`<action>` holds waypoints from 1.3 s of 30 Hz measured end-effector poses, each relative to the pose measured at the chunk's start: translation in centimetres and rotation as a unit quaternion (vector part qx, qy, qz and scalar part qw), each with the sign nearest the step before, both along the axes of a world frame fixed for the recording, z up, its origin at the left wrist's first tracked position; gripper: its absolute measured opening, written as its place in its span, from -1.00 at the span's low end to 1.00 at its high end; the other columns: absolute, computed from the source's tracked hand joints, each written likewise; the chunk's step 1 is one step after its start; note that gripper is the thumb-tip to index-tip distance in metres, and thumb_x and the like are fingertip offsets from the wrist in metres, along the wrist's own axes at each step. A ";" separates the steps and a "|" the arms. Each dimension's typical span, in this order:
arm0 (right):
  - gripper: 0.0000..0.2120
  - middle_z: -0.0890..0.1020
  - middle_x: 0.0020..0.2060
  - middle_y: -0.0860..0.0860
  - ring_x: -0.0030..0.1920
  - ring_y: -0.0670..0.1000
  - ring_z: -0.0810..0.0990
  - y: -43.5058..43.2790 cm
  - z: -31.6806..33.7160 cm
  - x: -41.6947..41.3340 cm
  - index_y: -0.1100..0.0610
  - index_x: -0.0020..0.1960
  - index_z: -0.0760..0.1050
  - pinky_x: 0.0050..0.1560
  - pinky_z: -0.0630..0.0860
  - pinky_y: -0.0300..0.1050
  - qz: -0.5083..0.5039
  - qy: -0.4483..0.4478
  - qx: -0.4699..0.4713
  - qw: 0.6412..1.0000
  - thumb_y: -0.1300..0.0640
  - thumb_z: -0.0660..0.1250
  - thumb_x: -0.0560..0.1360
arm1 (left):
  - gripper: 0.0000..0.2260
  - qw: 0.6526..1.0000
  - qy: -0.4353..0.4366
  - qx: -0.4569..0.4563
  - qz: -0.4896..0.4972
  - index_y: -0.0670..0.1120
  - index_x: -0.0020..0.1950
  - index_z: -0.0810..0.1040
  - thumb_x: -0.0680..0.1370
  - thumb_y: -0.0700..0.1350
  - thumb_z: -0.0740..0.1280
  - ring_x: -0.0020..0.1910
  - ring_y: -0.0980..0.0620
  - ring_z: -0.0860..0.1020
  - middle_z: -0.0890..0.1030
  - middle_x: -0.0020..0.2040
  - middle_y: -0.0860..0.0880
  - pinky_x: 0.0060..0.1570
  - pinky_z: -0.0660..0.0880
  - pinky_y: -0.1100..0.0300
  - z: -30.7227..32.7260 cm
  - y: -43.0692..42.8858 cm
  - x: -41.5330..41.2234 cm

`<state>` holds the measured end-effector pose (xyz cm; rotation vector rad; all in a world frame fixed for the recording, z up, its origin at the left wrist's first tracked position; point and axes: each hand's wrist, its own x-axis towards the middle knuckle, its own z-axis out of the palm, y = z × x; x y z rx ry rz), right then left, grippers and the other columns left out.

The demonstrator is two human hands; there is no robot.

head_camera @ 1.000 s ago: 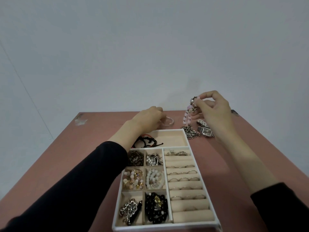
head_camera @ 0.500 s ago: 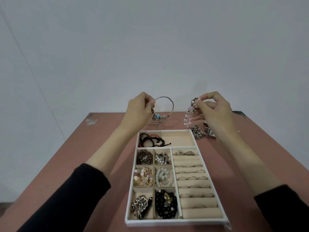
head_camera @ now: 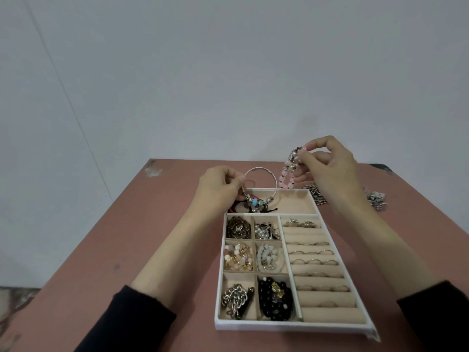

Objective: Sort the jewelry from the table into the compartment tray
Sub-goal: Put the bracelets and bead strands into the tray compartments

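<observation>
1. left hand (head_camera: 220,187) pinches the silver charm bangle (head_camera: 254,202) by its wire; the hoop stands upright over the far-left part of the tray (head_camera: 279,326); the charms hang at the black and red cords (head_camera: 234,207) in the wide far compartment; cannot tell whether they touch
2. right hand (head_camera: 330,171) pinches the pink bead bracelet (head_camera: 285,181), raised above the tray's far edge, off the table (head_camera: 127,237); hands apart, each on its own piece
3. done: the six small compartments (head_camera: 253,272) on the tray's left side all hold pieces; the ring rolls (head_camera: 314,262) carry rings in most rows
4. left: both held bracelets are not yet set down; a dark metal piece (head_camera: 317,197) lies just beyond the tray's far-right corner; silver linked pieces (head_camera: 376,200) lie nearer the table's right edge
5. judgement: late stage, only a few pieces outstanding
</observation>
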<state>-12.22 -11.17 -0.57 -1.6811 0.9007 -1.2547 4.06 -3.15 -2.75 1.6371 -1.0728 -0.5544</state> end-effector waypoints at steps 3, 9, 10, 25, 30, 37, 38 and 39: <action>-0.93 0.64 -0.39 0.08 -0.43 -0.01 0.62 0.1 -0.1 0.1 0.07 -0.12 0.44 -0.23 0.65 0.03 0.006 0.002 -0.007 1.000 0.20 0.30 0.52 | -0.82 1.000 -0.014 0.015 0.004 -0.10 -0.24 0.52 0.56 -0.22 0.28 -0.49 0.18 0.54 0.58 -0.33 -0.02 -0.40 0.52 0.38 -0.2 0.0 0.1; -0.92 0.63 -0.39 0.08 -0.41 -0.02 0.62 0.1 -0.4 0.1 0.08 -0.11 0.44 -0.22 0.65 -0.01 0.012 0.013 -0.012 1.000 0.22 0.30 0.52 | -0.83 0.993 -0.111 0.023 0.024 -0.17 -0.25 0.58 0.53 -0.25 0.29 -0.57 0.28 0.52 0.58 -0.42 0.05 -0.47 0.45 0.49 -0.2 0.4 0.4; -0.93 0.63 -0.38 0.09 -0.41 -0.02 0.62 0.1 -0.4 0.1 0.08 -0.11 0.45 -0.22 0.65 -0.01 0.010 0.016 -0.014 1.000 0.22 0.30 0.52 | -0.80 0.991 -0.130 0.023 0.025 -0.13 -0.30 0.57 0.52 -0.26 0.29 -0.58 0.28 0.51 0.57 -0.44 0.07 -0.49 0.43 0.50 -0.1 0.5 0.4; -0.93 0.65 -0.36 0.08 -0.38 0.00 0.64 0.1 -0.4 0.0 0.07 -0.12 0.45 -0.25 0.64 -0.06 0.008 0.021 -0.018 1.000 0.21 0.30 0.52 | -0.82 0.935 -0.333 0.094 0.075 0.00 -0.03 0.66 0.43 -0.05 0.31 -0.12 -0.05 0.60 0.67 -0.12 -0.02 -0.12 0.53 0.12 -0.2 0.9 -0.2; -0.92 0.65 -0.36 0.07 -0.38 0.01 0.64 0.2 -0.4 0.0 0.06 -0.12 0.46 -0.24 0.64 -0.06 0.011 0.024 -0.022 0.999 0.20 0.31 0.51 | -0.86 0.928 -0.350 0.101 0.076 -0.01 -0.10 0.65 0.41 -0.06 0.33 -0.12 -0.03 0.56 0.60 -0.17 0.02 -0.22 0.43 0.17 -0.5 0.7 0.1; -0.93 0.65 -0.37 0.05 -0.39 -0.01 0.63 0.2 -0.3 0.0 0.06 -0.13 0.47 -0.23 0.64 -0.03 0.012 0.025 -0.026 0.999 0.19 0.32 0.51 | -0.59 0.933 -0.341 0.111 0.015 0.09 0.20 0.55 0.37 -0.17 0.29 0.03 -0.08 0.51 0.60 -0.01 -0.03 0.01 0.53 -0.03 -0.9 0.5 1.1; -0.93 0.65 -0.36 0.06 -0.39 0.00 0.63 0.3 -0.3 0.0 0.06 -0.13 0.47 -0.23 0.64 -0.02 0.012 0.028 -0.028 0.999 0.19 0.32 0.51 | -0.60 0.933 -0.340 0.113 0.009 0.09 0.19 0.56 0.37 -0.17 0.29 0.02 -0.08 0.52 0.61 -0.01 -0.03 0.01 0.54 -0.04 -0.9 0.4 1.2; -0.93 0.65 -0.36 0.07 -0.39 0.00 0.63 0.3 -0.3 0.0 0.06 -0.13 0.47 -0.22 0.65 -0.02 0.011 0.030 -0.029 0.999 0.19 0.32 0.51 | -0.61 0.934 -0.339 0.115 0.005 0.08 0.17 0.57 0.37 -0.17 0.30 0.00 -0.08 0.52 0.60 -0.02 -0.03 0.00 0.54 -0.04 -1.0 0.3 1.3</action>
